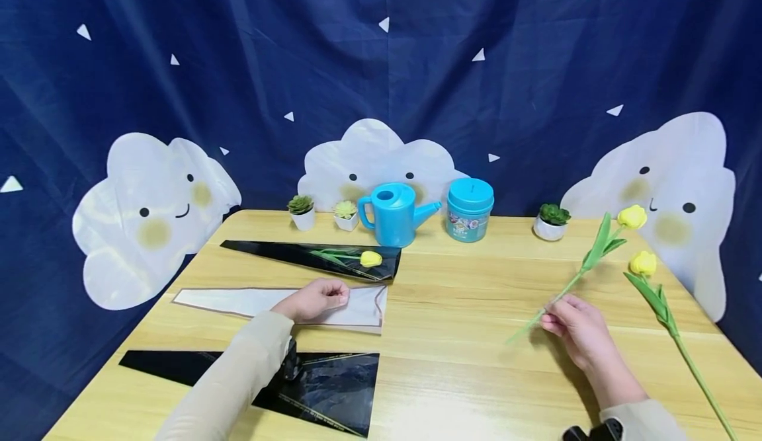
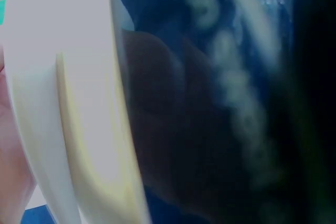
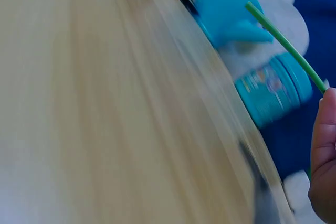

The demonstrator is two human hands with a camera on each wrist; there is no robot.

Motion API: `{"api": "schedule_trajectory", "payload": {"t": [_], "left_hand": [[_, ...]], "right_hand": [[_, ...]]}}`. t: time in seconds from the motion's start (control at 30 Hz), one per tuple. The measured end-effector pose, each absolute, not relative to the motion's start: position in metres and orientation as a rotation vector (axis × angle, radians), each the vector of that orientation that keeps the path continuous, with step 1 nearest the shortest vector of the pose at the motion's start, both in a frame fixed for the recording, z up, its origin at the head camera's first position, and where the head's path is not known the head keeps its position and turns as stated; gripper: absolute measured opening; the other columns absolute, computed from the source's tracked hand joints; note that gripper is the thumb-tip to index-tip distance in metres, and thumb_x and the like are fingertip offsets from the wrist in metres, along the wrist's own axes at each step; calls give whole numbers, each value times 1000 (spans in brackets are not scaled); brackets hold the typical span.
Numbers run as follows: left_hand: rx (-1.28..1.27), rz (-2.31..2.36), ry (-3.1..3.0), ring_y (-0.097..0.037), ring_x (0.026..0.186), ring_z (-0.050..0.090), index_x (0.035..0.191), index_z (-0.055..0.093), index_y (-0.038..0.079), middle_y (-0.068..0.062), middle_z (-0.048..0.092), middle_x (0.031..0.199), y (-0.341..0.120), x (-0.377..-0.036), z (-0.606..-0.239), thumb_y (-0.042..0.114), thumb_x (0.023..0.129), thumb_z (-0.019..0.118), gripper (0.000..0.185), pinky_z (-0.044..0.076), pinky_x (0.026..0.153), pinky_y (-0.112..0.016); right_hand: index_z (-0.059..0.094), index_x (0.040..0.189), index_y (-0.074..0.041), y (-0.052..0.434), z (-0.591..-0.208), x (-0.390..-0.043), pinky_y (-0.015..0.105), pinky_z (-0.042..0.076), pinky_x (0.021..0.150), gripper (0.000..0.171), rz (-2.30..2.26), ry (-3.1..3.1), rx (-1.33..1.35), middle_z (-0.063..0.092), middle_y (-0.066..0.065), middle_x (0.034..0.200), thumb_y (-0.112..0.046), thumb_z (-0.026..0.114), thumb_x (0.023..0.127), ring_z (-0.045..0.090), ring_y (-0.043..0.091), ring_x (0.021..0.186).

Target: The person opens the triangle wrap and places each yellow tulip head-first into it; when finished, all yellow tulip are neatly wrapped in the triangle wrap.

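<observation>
My left hand (image 1: 317,297) lies over a white wrapping sleeve (image 1: 238,300) with a dark border, thumb and fingertips pinching its upper sheet near the wide right end. In my right hand (image 1: 580,332) is a yellow artificial tulip (image 1: 594,253), pinched by its green stem and tilted, bloom up to the right. The lower end of that stem (image 3: 286,44) also shows in the right wrist view. Behind the white sleeve, a black sleeve (image 1: 268,250) has another yellow tulip (image 1: 371,259) in it. A second black sleeve (image 1: 333,388) lies in front, partly hidden by my left forearm.
One more yellow tulip (image 1: 669,325) lies along the table's right side. A blue watering can (image 1: 395,219), a blue lidded tub (image 1: 469,213) and small potted plants (image 1: 301,213) stand at the back of the wooden table (image 1: 452,355), before a dark blue curtain (image 1: 333,44).
</observation>
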State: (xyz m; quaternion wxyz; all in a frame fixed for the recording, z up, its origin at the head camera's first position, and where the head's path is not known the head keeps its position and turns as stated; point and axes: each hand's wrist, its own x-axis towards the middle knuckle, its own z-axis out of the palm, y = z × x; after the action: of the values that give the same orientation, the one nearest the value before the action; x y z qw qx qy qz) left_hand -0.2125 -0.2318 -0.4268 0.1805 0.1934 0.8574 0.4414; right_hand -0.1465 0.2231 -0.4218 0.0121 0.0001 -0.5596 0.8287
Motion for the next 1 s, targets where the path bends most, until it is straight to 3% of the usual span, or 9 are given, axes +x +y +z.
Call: {"api": "schedule_trajectory", "payload": {"t": [0.43,1.0], "left_hand": [[560,1309,2366,-18,75,41,88,52,-1,-3,44,81,-225,-215,-432,9,95,50,12,33,72,-31],[558,1294,2380,-17,72,40,87,53,4,-1,43,77,-222,-216,-431,12,95,51,12,33,71,-31]], "right_hand": [[49,76,-9,135,-416,-171,17,52,60,23,2662,-1660,-286,56,-3,62,10,42,85,62,6,59],[51,83,-1,57,-435,-179,22,53,67,18,2702,-1634,-319,61,3,68,16,48,79,64,10,66]]}}
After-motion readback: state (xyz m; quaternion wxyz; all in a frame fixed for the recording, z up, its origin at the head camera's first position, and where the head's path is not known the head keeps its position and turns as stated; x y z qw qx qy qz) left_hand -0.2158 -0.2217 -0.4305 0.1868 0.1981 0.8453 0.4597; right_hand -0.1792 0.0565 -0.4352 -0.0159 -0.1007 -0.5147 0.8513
